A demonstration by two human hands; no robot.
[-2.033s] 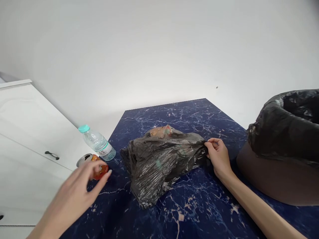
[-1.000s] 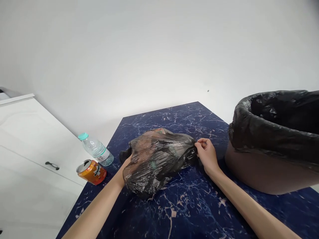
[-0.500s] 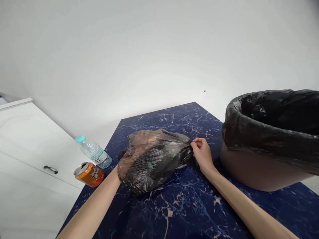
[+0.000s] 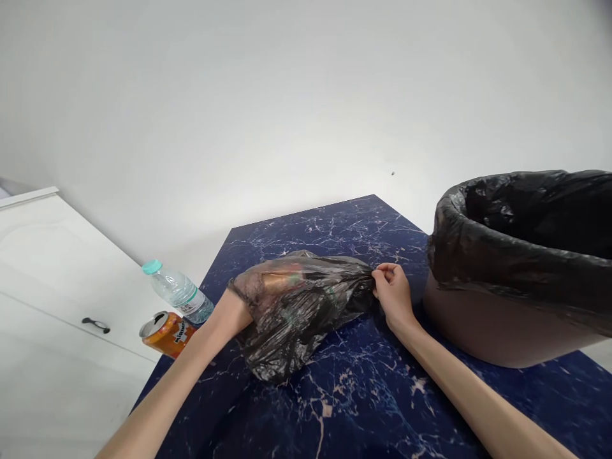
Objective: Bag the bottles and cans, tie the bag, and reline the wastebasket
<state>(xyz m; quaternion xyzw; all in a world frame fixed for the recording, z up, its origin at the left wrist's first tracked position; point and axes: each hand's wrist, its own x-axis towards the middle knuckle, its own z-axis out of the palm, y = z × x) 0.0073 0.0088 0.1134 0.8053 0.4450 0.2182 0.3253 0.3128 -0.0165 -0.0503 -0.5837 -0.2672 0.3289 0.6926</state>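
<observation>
A crumpled black plastic bag (image 4: 296,312) lies on the dark blue marble table (image 4: 363,395). My left hand (image 4: 236,309) reaches into the bag's open left end; its fingers are hidden inside. Faint orange and green shapes show through the thin plastic. My right hand (image 4: 393,294) pinches the bag's right edge between thumb and fingers, pulling it taut.
An orange drink can (image 4: 167,333) lies on its side at the table's left edge, beside a clear water bottle (image 4: 178,292) with a teal cap. A brown bin lined with a black bag (image 4: 521,268) stands at the right. A white cabinet (image 4: 52,299) is at the left.
My left hand moved from near the orange can to the bag and went inside its left opening. My right hand kept its pinch on the bag's right edge.
</observation>
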